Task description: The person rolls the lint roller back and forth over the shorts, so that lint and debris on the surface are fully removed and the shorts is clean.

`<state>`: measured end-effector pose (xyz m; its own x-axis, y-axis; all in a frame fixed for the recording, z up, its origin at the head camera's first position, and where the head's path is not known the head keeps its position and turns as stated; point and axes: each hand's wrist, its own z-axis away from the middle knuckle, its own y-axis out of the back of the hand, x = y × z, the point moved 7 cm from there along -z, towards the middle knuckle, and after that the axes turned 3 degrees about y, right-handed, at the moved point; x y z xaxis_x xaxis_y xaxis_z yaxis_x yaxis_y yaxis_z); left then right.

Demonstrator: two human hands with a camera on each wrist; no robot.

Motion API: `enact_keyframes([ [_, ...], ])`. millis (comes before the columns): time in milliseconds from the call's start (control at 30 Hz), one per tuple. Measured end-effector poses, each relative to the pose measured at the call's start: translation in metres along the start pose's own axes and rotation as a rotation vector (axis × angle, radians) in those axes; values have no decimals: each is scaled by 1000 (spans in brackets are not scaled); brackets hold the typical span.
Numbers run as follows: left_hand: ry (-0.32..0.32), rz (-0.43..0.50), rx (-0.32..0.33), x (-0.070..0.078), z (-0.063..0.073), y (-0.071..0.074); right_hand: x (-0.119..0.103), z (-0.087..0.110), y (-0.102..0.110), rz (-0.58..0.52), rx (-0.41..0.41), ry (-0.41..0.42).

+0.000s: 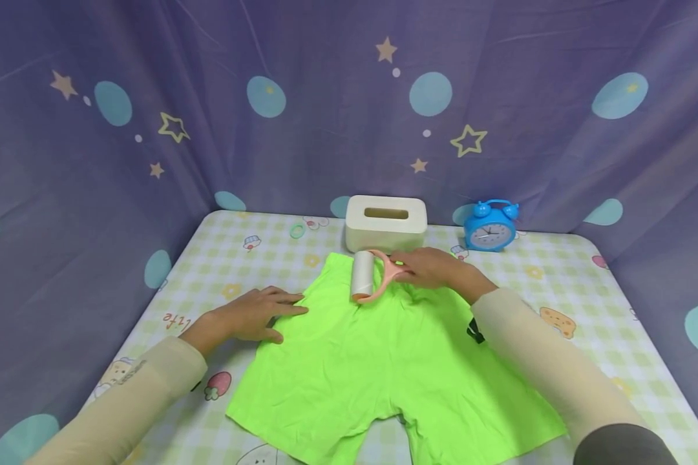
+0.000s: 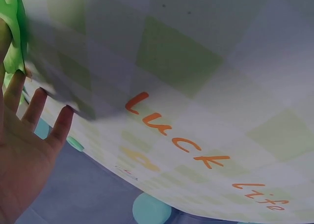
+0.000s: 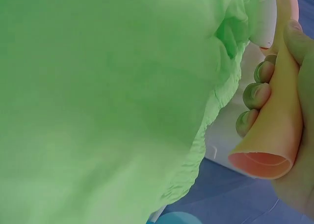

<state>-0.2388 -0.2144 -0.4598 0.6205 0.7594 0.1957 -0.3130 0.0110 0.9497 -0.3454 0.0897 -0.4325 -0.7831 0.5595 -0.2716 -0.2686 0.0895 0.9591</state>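
Observation:
Bright green shorts (image 1: 349, 361) lie spread on the table, waistband toward the back. My right hand (image 1: 427, 266) grips the pink handle of a lint roller (image 1: 362, 278), fingers wrapped round it in the right wrist view. The white roll rests over the waistband's left part. In that view the flared handle end (image 3: 262, 162) points toward the camera. My left hand (image 1: 258, 314), fingers spread and fairly straight, touches the left edge of the shorts. Its fingertips (image 2: 63, 118) show beside the green cloth in the left wrist view.
A cream tissue box (image 1: 386, 226) stands just behind the waistband. To its right is a blue alarm clock (image 1: 490, 226), and a small green ring (image 1: 297, 230) lies to its left. A checked cloth (image 1: 203, 290) covers the table, with purple curtains (image 1: 349, 129) around it.

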Motion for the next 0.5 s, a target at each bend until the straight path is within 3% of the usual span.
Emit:
enact_keyframes([
  [500, 2, 29, 7, -2, 0, -1, 25, 36, -1, -29, -57, -94],
])
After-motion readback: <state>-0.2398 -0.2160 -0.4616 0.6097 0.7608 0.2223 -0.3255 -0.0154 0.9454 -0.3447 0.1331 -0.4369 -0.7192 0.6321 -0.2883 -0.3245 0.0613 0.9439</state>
